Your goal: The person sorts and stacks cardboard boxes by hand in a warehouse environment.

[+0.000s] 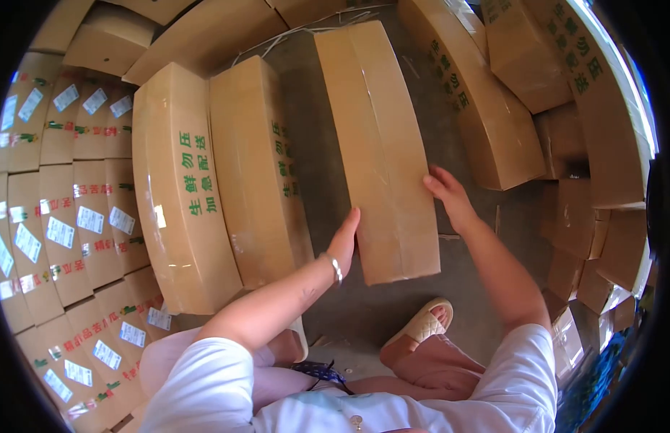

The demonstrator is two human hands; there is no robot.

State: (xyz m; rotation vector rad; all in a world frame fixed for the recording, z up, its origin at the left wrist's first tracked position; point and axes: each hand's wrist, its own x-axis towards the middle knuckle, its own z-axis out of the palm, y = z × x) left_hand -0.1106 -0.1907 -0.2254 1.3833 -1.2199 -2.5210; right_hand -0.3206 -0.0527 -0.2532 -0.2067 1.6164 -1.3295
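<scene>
Between my two hands is a long brown cardboard box (pixel 382 159), its plain taped top facing up and its near end toward me. My left hand (pixel 344 238) presses on the box's left side near that end, thumb along the edge and the other fingers hidden behind it. On the opposite side, my right hand (pixel 447 193) lies against the right edge, a little farther up, with its fingers at the side wall. Just left of the box stand two similar long cartons, a nearer one (pixel 255 180) and an outer one (pixel 172 144), both printed with green characters.
Stacked cartons with white labels (pixel 89 219) and red print form a wall at the left. At the right, more long boxes (pixel 486 123) and smaller cartons (pixel 577 216) are piled. Grey floor (pixel 313 94) shows between the boxes, with a few thin scraps on it.
</scene>
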